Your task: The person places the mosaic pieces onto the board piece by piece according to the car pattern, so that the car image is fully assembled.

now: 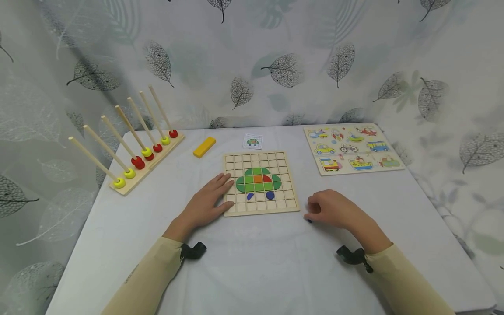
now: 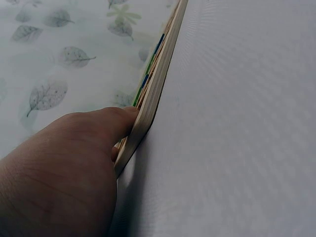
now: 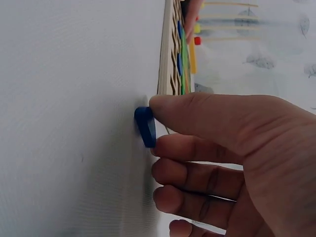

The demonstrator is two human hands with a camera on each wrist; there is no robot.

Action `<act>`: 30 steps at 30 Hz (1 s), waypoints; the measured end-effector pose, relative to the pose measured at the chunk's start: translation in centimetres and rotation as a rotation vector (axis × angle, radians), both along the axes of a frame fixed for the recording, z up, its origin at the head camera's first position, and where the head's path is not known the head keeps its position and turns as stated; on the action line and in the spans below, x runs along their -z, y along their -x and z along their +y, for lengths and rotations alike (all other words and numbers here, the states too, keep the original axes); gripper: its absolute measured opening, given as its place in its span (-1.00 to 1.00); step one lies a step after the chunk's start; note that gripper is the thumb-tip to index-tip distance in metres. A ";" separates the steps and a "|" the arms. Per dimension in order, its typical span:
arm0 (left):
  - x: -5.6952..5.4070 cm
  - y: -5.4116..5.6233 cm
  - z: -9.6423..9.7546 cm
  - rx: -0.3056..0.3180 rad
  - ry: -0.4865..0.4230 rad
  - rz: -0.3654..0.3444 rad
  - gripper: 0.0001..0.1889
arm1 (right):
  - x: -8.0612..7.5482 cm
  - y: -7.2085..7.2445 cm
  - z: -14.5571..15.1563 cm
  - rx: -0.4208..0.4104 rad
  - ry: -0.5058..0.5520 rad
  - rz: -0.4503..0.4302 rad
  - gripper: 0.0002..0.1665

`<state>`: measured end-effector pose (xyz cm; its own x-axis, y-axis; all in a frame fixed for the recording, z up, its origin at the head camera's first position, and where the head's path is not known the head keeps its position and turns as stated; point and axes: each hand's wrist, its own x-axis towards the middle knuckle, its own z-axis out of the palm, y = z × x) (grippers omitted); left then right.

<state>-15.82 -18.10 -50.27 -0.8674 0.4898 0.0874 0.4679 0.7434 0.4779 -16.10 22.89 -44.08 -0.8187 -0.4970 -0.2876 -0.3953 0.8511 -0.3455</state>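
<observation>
A wooden grid board (image 1: 292, 204) lies flat in the middle of the table. In its cells, green tiles (image 1: 257, 187) form a rounded shape with an orange tile (image 1: 257, 178) and a red tile (image 1: 267, 178) inside. Below them sit a blue half-round tile (image 1: 250, 197) and a blue disc shape (image 1: 270, 195). My left hand (image 1: 204, 202) rests on the board's left edge, fingers and thumb spread over the rim. Just right of the board, my right hand (image 1: 336, 210) pinches a small blue tile (image 3: 144, 126) between thumb and index finger, close to the tablecloth.
A small pattern card (image 1: 253, 141) lies behind the board, with a yellow block (image 1: 204, 147) to its left. The peg rack (image 1: 153, 165) with red and yellow beads stands at the left. A picture puzzle board (image 1: 352, 150) lies at the back right.
</observation>
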 end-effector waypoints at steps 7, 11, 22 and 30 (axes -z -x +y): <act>0.2 0.1 0.0 0.003 0.001 0.007 -0.22 | -0.1 -0.2 -0.4 -0.034 0.014 0.015 -0.78; 0.2 0.1 0.0 0.002 0.003 0.002 -0.22 | 0.0 -0.4 -0.3 -0.005 0.007 0.005 -0.74; 0.4 0.1 -0.2 -0.005 0.014 -0.007 -0.22 | 0.2 -0.6 -0.3 -0.065 0.112 0.030 -0.81; 0.3 0.1 -0.1 -0.002 0.005 0.005 -0.22 | -0.6 -0.9 0.6 0.025 0.057 0.040 -0.79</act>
<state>-15.90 -18.21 -50.58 -0.8682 0.4882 0.0893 0.4685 0.7468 0.4721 -15.18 23.50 -43.46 -0.8414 -0.4908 -0.2260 -0.3886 0.8402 -0.3782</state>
